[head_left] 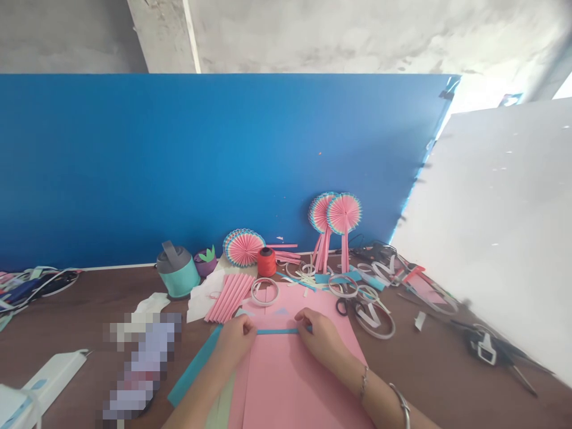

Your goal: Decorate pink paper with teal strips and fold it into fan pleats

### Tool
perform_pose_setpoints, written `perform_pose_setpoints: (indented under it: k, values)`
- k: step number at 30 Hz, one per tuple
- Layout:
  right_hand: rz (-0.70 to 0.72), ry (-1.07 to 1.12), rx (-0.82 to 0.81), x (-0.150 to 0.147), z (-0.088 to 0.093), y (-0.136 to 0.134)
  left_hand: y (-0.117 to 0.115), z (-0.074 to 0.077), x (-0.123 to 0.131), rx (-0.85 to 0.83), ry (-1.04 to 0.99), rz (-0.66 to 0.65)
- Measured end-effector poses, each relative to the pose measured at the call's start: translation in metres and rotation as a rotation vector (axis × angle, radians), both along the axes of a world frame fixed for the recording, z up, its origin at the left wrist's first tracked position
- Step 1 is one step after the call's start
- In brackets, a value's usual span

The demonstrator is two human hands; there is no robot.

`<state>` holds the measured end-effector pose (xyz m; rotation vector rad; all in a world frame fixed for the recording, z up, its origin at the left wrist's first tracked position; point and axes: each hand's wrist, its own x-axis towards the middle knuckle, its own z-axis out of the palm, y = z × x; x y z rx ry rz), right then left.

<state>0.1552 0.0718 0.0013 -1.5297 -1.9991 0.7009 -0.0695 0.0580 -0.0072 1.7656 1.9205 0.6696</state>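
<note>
A narrow blue paper strip [277, 331] runs across a large pink paper sheet [299, 378] in front of me. At the strip's left end, my left hand [236, 338] is closed with thumb and forefinger pinched on it. My right hand [318, 333] pinches the right end the same way, fingers curled. Under my left forearm lies a blue-green paper sheet [196, 366], partly covered by the pink one. Just beyond my hands is a tape roll [265, 292]. Black scissors [343, 306] lie beside the pink paper, past my right hand.
Pleated pink paper [230, 297], an orange-red thread spool [267, 263] and round folded fans [344, 213] stand toward the blue partition [201, 167]. A turquoise container [179, 277] is at back left. Tape rolls and paper scraps clutter the right; a power strip [49, 384] lies left.
</note>
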Motion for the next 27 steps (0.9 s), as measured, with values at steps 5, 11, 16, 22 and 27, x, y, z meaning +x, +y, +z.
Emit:
perform_pose_setpoints:
  k: [5,11,16,22,27]
  values:
    - [0.0,-0.009,0.003,0.0,0.001,0.0,-0.001,0.002,0.002,-0.018,0.056,0.005]
    - [0.006,-0.026,-0.023,0.0,0.002,0.0,-0.002,0.005,0.004,-0.049,0.099,0.026]
    - [0.001,-0.044,-0.031,0.0,0.004,-0.002,-0.002,0.008,0.005,-0.064,0.127,0.022]
    - [0.009,-0.043,-0.015,0.0,0.001,0.0,-0.003,0.011,0.007,-0.076,0.158,0.025]
    - [0.011,-0.053,-0.016,0.0,0.0,0.001,-0.003,0.01,0.008,-0.084,0.184,0.027]
